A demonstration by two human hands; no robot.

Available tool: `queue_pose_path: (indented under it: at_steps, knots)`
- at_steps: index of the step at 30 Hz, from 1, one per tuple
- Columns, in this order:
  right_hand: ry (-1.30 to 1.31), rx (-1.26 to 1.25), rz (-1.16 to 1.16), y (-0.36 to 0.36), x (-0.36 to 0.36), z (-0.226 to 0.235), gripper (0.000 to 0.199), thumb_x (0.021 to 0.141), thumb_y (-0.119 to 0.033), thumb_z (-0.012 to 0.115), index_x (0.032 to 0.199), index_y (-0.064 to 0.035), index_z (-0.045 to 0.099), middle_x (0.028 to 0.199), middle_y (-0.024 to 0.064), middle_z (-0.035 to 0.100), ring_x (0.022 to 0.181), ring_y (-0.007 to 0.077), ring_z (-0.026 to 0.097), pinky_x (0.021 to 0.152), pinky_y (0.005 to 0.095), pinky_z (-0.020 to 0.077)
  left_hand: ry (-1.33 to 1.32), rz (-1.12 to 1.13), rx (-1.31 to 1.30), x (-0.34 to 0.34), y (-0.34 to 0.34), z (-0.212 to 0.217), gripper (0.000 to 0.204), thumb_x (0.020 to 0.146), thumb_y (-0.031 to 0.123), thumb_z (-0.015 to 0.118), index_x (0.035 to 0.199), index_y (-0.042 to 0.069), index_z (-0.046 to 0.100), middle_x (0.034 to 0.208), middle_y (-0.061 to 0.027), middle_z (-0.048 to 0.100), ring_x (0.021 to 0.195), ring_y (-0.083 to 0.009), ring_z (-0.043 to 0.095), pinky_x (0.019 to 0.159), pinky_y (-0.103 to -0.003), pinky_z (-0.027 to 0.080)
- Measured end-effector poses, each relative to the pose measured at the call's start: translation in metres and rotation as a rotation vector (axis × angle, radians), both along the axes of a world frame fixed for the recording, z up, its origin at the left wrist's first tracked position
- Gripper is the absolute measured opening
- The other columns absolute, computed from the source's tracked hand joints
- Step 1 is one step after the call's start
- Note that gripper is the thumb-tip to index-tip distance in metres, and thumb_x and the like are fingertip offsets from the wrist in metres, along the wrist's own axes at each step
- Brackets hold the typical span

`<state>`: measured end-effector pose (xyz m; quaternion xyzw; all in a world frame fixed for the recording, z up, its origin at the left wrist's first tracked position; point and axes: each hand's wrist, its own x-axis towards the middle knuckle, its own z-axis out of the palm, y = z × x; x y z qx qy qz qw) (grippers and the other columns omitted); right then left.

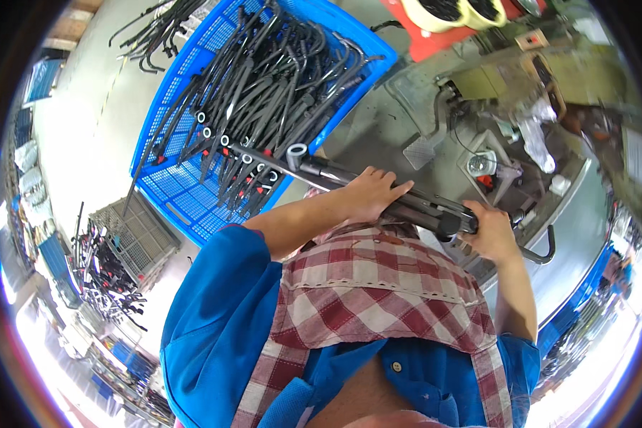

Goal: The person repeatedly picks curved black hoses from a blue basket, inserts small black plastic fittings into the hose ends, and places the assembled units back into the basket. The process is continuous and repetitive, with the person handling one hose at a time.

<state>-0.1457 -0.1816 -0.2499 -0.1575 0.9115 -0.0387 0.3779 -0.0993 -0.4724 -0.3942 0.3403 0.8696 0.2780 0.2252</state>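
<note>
Across the front of my apron lies a long black metal tube assembly (422, 207), made of several parallel tubes with a short ringed sleeve at its left end. My left hand (369, 194) is closed over its middle, the thumb lying along the top. At the right end, my right hand (493, 232) grips the assembly near a dark round joint, fingers curled under and partly hidden. A bent dark bar (542, 253) with a hooked end shows beyond my right hand; I cannot tell whether it belongs to the assembly.
A blue plastic crate (144, 158) full of black metal tubes (264, 93) stands ahead to the left. Ahead right are a foot pedal (420, 153), machine parts and a red surface (435, 44) with yellow bowls (439, 20). A grey crate (132, 239) and piled parts (107, 274) lie far left.
</note>
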Motion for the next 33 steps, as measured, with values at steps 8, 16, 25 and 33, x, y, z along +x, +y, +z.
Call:
queue_pose_path:
  at_steps: [8,16,25,33]
  knots:
    - [-0.066,-0.331,-0.614,0.173,0.144,0.005,0.053,0.064,-0.007,0.076,0.116,-0.0071,0.07,0.098,0.0211,0.071,0.092,0.0348,0.069,0.086,0.0387,0.053,0.568,0.127,-0.134,-0.021,0.071,0.048,0.048,0.082,0.013,0.061,0.13,0.015,0.06,0.125,-0.0134,0.057,0.122,-0.034,0.052,0.106,-0.048,0.04]
    - [-0.011,0.152,-0.755,0.279,0.138,0.022,0.05,0.065,-0.013,0.076,0.115,-0.0127,0.073,0.093,0.0178,0.073,0.09,0.0355,0.071,0.084,0.0416,0.0562,0.284,-0.281,-0.053,-0.081,0.163,0.074,0.011,0.086,0.018,0.056,0.093,0.011,0.06,0.085,-0.0087,0.061,0.082,-0.031,0.064,0.075,-0.045,0.048]
    - [0.056,0.492,-0.777,0.35,0.072,0.071,0.045,0.062,-0.01,0.069,0.107,-0.0119,0.075,0.086,0.0174,0.072,0.082,0.0352,0.07,0.077,0.0415,0.0562,0.311,-0.354,-0.001,-0.223,0.191,0.099,0.032,0.079,0.029,0.076,0.09,0.007,0.056,0.078,-0.0129,0.063,0.077,-0.0366,0.065,0.067,-0.047,0.049]
    - [0.108,0.676,-0.542,0.367,0.02,0.074,0.062,0.062,-0.01,0.081,0.122,-0.0144,0.066,0.121,0.015,0.066,0.113,0.0337,0.063,0.099,0.0427,0.0495,0.16,-0.45,0.093,-0.293,0.226,0.117,0.027,0.088,0.034,0.069,0.096,0.009,0.062,0.084,-0.0101,0.068,0.08,-0.0361,0.068,0.066,-0.049,0.053]
